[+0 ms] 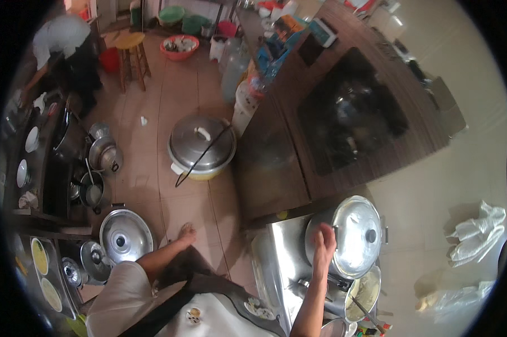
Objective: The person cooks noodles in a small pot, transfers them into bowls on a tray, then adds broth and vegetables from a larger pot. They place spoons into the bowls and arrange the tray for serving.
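Note:
My right hand (325,243) is at the near side of a large lidded metal pot, beside its domed metal lid (356,238) with a black knob; its fingers overlap the pot's side, and whether they grip anything is unclear. Below the lid, a pot of pale food (365,292) has a long-handled utensil (367,314) leaning in it. My left hand (187,234) hangs over the tiled floor, small and blurred, with nothing visible in it. To its left lies a round metal lid (126,236) with a dark knob.
A lidded cooker (203,145) with a black cord stands on the floor ahead. At right is a wooden counter (270,164) with a black glass panel (352,109). Pots and a shelf (51,181) line the left. A person (64,50) bends over at far left, near a wooden stool (130,42).

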